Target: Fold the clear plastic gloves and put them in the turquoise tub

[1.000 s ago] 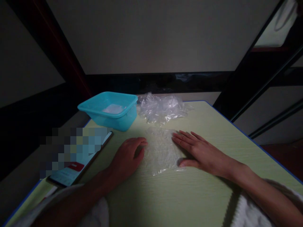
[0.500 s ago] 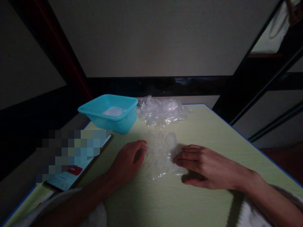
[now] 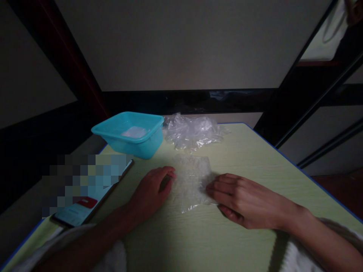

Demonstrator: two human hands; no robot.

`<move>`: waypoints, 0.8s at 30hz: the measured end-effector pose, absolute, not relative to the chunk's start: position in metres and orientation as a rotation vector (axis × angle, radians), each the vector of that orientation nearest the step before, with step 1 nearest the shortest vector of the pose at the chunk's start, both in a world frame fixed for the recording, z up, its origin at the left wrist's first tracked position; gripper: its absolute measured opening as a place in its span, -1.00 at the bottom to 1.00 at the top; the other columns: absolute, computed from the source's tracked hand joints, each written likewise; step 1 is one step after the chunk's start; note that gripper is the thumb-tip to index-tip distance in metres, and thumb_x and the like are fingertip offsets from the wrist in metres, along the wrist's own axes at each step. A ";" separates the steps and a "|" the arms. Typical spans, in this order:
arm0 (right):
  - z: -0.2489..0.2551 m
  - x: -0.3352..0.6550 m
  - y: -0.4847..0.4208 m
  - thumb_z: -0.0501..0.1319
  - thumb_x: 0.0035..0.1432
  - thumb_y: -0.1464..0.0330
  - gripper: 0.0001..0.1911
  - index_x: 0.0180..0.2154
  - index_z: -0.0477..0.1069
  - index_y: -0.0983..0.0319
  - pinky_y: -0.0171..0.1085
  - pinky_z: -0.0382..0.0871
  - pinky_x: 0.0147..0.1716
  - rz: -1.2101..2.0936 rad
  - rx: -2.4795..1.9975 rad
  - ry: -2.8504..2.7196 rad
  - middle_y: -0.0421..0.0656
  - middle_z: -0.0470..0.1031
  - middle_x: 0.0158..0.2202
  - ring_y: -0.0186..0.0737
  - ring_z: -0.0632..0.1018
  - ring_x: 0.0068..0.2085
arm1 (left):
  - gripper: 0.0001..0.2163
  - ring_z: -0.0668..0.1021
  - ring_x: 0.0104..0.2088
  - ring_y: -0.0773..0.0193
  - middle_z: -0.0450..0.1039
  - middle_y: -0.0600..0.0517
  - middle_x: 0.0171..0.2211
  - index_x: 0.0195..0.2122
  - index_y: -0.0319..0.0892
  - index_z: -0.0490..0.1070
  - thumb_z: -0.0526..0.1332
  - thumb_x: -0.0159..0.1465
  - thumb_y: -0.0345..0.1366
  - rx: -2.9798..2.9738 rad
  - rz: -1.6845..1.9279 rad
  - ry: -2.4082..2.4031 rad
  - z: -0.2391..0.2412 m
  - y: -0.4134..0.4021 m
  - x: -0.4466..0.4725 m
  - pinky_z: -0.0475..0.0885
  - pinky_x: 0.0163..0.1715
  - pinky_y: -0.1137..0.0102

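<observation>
A small clear plastic bag (image 3: 190,185), crinkled and flat, lies on the table between my hands. My left hand (image 3: 153,189) is at the bag's left edge, thumb and fingertips brought together on it in a pinch. Over the right edge, my right hand (image 3: 234,198) is curled, its fingertips on the plastic and its thumb tucked underneath by the lower right corner. Whether the bag contains anything, I cannot tell.
A turquoise plastic basket (image 3: 154,142) stands at the back left with something whitish inside. Beside it lies a heap of crumpled clear plastic (image 3: 195,130). A phone (image 3: 73,215) with a lit screen rests at the left. The pale table (image 3: 241,151) has a blue edge.
My right thumb has drawn in toward the fingers at the bag's right edge. My left hand and the bag stay almost where they were; the view has shifted slightly.
</observation>
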State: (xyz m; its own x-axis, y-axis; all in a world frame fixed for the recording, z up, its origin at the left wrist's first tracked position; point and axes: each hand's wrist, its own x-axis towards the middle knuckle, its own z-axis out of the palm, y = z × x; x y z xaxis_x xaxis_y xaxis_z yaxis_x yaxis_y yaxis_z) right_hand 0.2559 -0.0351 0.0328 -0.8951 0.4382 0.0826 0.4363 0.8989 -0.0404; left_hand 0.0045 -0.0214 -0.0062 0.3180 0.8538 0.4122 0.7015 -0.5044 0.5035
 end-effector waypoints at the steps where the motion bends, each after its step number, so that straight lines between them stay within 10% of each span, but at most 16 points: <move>1: 0.033 0.256 -0.035 0.03 0.14 0.47 -0.75 -0.18 0.41 0.34 -0.13 0.36 -0.21 0.018 -0.684 -2.979 -0.03 0.46 -0.29 -0.13 0.44 -0.24 | -0.85 0.57 -0.27 0.19 0.55 -0.02 -0.30 -0.32 -0.13 0.38 0.04 0.16 -0.38 2.347 0.956 1.420 -0.006 -0.021 0.005 0.44 -0.22 0.29; 24: 0.024 0.264 -0.022 -0.04 0.23 0.46 -0.72 -0.24 0.44 0.35 -0.14 0.39 -0.23 -0.260 -0.597 -2.902 0.01 0.51 -0.25 -0.12 0.49 -0.22 | -0.86 0.57 -0.27 0.18 0.54 -0.04 -0.30 -0.32 -0.15 0.37 0.05 0.15 -0.40 2.346 0.963 1.395 -0.006 -0.021 0.005 0.44 -0.21 0.28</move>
